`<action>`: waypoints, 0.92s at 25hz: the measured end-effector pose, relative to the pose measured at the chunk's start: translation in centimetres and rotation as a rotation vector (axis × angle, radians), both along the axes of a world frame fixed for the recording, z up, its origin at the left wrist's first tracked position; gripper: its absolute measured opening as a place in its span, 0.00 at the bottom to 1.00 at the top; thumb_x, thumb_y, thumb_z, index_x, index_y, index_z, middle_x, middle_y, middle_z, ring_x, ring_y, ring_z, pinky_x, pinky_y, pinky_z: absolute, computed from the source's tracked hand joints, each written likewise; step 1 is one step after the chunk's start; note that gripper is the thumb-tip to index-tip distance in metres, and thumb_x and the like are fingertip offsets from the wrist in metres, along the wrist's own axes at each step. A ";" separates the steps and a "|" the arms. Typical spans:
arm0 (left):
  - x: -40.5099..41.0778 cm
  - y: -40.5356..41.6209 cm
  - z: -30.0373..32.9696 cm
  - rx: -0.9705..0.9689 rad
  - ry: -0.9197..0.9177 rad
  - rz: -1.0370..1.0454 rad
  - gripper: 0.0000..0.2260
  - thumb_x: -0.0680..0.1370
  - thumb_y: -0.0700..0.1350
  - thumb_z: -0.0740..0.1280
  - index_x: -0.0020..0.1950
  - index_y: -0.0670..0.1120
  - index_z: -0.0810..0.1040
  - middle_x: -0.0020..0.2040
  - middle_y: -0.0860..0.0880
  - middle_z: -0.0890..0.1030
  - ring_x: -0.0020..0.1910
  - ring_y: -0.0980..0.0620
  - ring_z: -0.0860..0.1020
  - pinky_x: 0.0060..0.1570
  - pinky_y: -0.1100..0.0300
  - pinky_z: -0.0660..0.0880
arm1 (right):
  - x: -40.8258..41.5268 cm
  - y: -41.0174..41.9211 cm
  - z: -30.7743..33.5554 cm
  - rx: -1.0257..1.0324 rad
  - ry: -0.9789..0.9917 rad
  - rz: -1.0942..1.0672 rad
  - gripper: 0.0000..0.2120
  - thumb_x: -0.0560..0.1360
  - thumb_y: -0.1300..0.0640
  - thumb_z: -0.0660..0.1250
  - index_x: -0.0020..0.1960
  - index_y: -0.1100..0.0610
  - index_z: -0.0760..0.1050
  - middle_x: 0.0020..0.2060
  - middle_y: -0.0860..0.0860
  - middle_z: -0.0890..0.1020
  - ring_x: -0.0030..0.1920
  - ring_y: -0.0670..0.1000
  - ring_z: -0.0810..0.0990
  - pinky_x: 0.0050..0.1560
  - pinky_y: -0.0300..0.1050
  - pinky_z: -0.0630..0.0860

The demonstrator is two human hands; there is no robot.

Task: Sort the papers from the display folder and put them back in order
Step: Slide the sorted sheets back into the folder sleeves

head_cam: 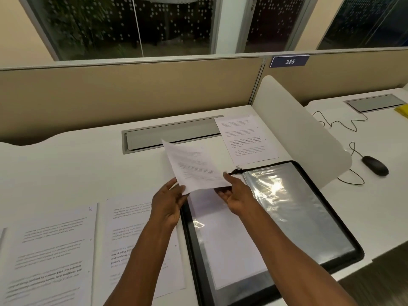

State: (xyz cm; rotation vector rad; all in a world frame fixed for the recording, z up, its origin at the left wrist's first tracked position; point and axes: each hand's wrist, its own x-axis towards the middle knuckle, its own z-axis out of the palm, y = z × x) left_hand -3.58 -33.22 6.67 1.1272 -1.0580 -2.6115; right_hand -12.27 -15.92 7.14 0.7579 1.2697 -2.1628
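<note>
Forearms: ours, both coming up from the bottom edge and meeting over the top left corner of the folder.
Left hand [169, 205]: fingers pinch the lower left corner of a printed sheet [194, 165], thumb on top.
Right hand [235, 195]: fingers curl under the sheet's lower right corner, thumb on top, so we've got it held from both sides.
Sheet: up in the air, tilted back away from us, above the gap between the desk [66, 164] and the folder.
Display folder [271, 228]: lying open on the desk, black zip edge, pretty glary plastic sleeves. We can see a white page [229, 246] inside the left sleeve; the right sleeve looks grey, hard to tell under the glare.
Loose pages on the left: two printed sheets flat side by side, one near the left edge [48, 257] and one [130, 235] partly under our left forearm, just beside the folder.
Far page [245, 138]: another printed sheet flat on the desk just behind the folder, its corner over the grey cable flap [172, 133].
Next desk: black mouse [375, 165] with its cable, past the white divider [304, 129].
Partition sign [289, 61]: reads 385.
</note>
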 end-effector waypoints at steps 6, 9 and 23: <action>5.1 4.7 -0.5 -0.088 -0.031 -0.110 0.12 0.77 0.37 0.71 0.60 0.43 0.79 0.51 0.43 0.86 0.44 0.47 0.84 0.48 0.49 0.83 | 4.2 6.0 -0.7 0.165 0.153 -0.046 0.14 0.75 0.73 0.70 0.58 0.60 0.78 0.51 0.58 0.85 0.50 0.58 0.85 0.39 0.49 0.84; 6.1 7.0 -0.6 -0.144 -0.034 -0.194 0.15 0.77 0.41 0.72 0.63 0.45 0.76 0.53 0.45 0.86 0.49 0.47 0.85 0.44 0.54 0.82 | 7.6 10.5 -1.7 0.187 0.189 -0.024 0.15 0.74 0.71 0.71 0.59 0.59 0.78 0.52 0.57 0.86 0.51 0.58 0.85 0.40 0.49 0.84; 9.1 20.0 -3.8 -0.596 -0.084 -0.556 0.31 0.76 0.34 0.71 0.74 0.55 0.67 0.58 0.49 0.82 0.50 0.49 0.83 0.39 0.52 0.83 | 14.8 31.9 -3.1 0.140 -0.030 0.314 0.30 0.79 0.34 0.59 0.65 0.58 0.79 0.59 0.64 0.82 0.59 0.64 0.82 0.57 0.56 0.78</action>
